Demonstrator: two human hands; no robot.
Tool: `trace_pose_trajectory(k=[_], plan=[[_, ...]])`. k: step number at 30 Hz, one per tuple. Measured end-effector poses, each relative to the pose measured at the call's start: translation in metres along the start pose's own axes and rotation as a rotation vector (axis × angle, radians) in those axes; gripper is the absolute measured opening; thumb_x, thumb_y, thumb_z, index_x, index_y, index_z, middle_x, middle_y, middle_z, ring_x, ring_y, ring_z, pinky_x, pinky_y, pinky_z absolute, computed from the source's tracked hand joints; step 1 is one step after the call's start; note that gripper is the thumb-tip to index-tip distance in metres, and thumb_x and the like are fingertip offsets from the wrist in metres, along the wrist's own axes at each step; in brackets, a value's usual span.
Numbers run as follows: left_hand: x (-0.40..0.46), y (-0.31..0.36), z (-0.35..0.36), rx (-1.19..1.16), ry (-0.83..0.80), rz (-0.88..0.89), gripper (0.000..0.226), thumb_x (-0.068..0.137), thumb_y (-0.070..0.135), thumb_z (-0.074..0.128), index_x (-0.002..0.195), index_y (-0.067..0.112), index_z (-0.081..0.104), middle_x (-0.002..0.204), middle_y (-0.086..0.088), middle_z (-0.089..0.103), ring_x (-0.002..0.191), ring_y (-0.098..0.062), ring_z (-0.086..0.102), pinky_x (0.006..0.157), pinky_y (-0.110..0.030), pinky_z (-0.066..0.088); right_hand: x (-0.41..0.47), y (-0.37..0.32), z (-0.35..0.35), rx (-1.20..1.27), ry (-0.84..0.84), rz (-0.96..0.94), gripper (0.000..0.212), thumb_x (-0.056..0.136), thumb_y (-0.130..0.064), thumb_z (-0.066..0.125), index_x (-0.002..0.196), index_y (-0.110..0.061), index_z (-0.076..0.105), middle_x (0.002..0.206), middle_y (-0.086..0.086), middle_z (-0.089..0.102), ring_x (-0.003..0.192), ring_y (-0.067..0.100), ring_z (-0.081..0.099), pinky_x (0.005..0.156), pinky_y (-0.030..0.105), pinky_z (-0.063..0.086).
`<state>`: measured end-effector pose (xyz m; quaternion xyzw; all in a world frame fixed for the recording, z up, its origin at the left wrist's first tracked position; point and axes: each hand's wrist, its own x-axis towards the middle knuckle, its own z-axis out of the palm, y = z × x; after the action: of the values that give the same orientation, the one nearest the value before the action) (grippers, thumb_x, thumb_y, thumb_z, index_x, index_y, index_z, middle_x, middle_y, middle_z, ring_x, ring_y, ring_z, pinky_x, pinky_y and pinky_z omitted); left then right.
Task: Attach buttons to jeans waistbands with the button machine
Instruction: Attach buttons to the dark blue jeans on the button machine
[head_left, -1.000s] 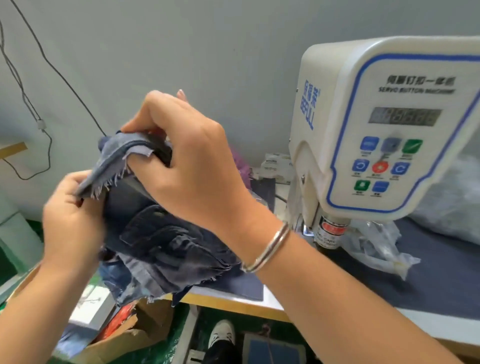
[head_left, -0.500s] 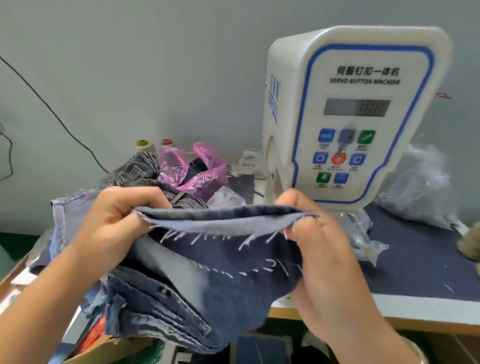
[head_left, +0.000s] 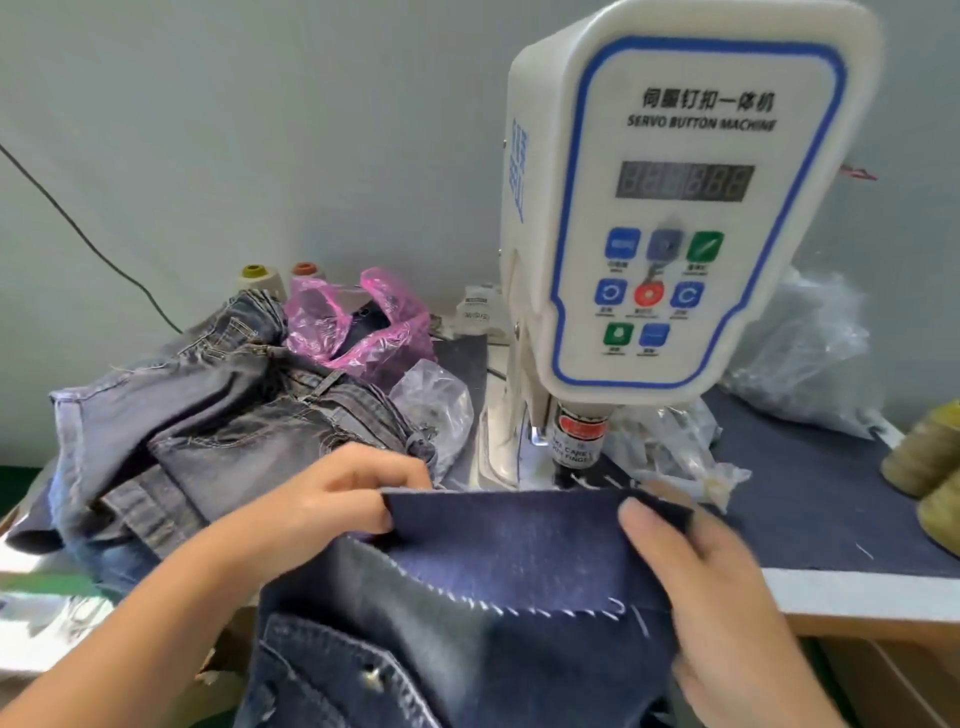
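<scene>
Denim waistband (head_left: 519, 540) pinched by two hands (head_left: 332, 499), one machine (head_left: 670, 208) behind.

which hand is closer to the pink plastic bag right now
Left. The left hand pinches the denim waistband just below and in front of the pink plastic bag; the right hand grips the waistband's other end, farther right, in front of the button machine.

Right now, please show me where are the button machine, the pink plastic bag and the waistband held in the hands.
button machine (head_left: 680, 218): head view, front control panel.
pink plastic bag (head_left: 363, 327): head view, crumpled middle.
waistband (head_left: 509, 530): head view, flat denim between hands.
</scene>
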<state>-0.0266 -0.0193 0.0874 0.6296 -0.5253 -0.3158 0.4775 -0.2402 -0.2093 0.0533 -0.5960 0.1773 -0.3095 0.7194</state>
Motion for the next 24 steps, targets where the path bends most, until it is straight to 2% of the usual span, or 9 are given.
trace_pose_trajectory(k=[2,4,5,7,12,16,19,22,24], plan=[[0.007,-0.006,0.009,-0.031,-0.024,-0.103,0.007,0.062,0.032,0.065,0.063,0.036,0.071,0.062,0.017,0.061,0.060,0.005,0.056,0.059,-0.008,0.042,-0.003,0.013,0.017,0.022,0.066,0.163,0.032,0.056,-0.050,0.077,0.078,-0.028,0.076,0.081,0.000,0.075,0.072,0.010,0.071,0.059,0.019,0.054],[0.016,-0.024,0.016,0.062,-0.036,-0.134,0.035,0.075,0.048,0.064,0.051,0.025,0.051,0.055,0.005,0.041,0.053,-0.007,0.040,0.055,-0.017,0.031,0.002,0.030,0.017,0.093,0.117,0.235,0.013,0.073,-0.034,0.067,0.079,-0.030,0.077,0.088,0.003,0.076,0.078,0.013,0.073,0.056,0.020,0.054],[0.020,-0.033,0.019,0.134,-0.032,-0.134,0.048,0.078,0.057,0.058,0.053,0.022,0.038,0.058,0.004,0.028,0.055,-0.010,0.028,0.054,-0.022,0.023,0.006,0.036,0.012,0.081,0.109,0.265,0.015,0.082,-0.030,0.063,0.080,-0.031,0.077,0.090,0.002,0.076,0.080,0.013,0.073,0.057,0.021,0.054],[0.028,-0.044,0.023,0.190,0.024,-0.145,0.054,0.081,0.061,0.053,0.056,0.020,0.028,0.061,0.002,0.020,0.058,-0.010,0.020,0.055,-0.025,0.017,0.010,0.043,0.005,0.056,0.130,0.310,0.023,0.091,-0.032,0.057,0.081,-0.032,0.077,0.091,0.001,0.076,0.083,0.013,0.072,0.064,0.027,0.054],[0.030,-0.061,0.020,0.148,0.046,-0.154,0.040,0.088,0.042,0.059,0.054,0.023,0.049,0.061,0.006,0.039,0.060,-0.008,0.035,0.059,-0.022,0.029,0.016,0.054,-0.008,-0.190,0.047,0.282,0.021,0.092,-0.040,0.058,0.092,-0.024,0.071,0.098,0.006,0.072,0.100,0.025,0.067,0.093,0.046,0.048],[0.033,-0.057,0.010,0.270,-0.122,-0.237,0.022,0.095,0.031,0.059,0.074,0.029,0.061,0.071,0.013,0.055,0.068,-0.003,0.047,0.068,-0.024,0.039,0.022,0.052,-0.013,-0.218,-0.056,0.269,0.034,0.080,-0.048,0.060,0.094,-0.019,0.069,0.101,0.016,0.068,0.090,0.021,0.065,0.084,0.039,0.048],[0.036,-0.044,0.011,0.346,-0.205,-0.296,0.016,0.098,0.015,0.052,0.100,0.028,0.060,0.089,0.011,0.064,0.081,-0.003,0.055,0.082,-0.025,0.044,0.026,0.056,-0.015,-0.244,-0.083,0.289,0.023,0.091,-0.040,0.057,0.095,-0.020,0.070,0.098,0.009,0.071,0.094,0.022,0.066,0.084,0.038,0.048],[0.043,-0.033,0.026,0.701,-0.182,-0.343,0.029,0.084,0.027,0.042,0.109,0.037,0.052,0.097,0.012,0.061,0.089,-0.009,0.055,0.080,-0.028,0.043,0.029,0.063,-0.012,-0.266,-0.037,0.309,0.020,0.095,-0.035,0.055,0.091,-0.022,0.070,0.096,0.005,0.072,0.095,0.021,0.066,0.085,0.040,0.049],[0.046,-0.030,0.049,0.793,-0.068,-0.317,0.020,0.089,0.034,0.038,0.105,0.037,0.050,0.098,0.006,0.059,0.096,-0.020,0.056,0.084,-0.035,0.045,0.030,0.064,-0.008,-0.266,-0.003,0.305,0.021,0.093,-0.036,0.057,0.087,-0.019,0.069,0.090,0.006,0.070,0.090,0.022,0.064,0.081,0.040,0.047]])
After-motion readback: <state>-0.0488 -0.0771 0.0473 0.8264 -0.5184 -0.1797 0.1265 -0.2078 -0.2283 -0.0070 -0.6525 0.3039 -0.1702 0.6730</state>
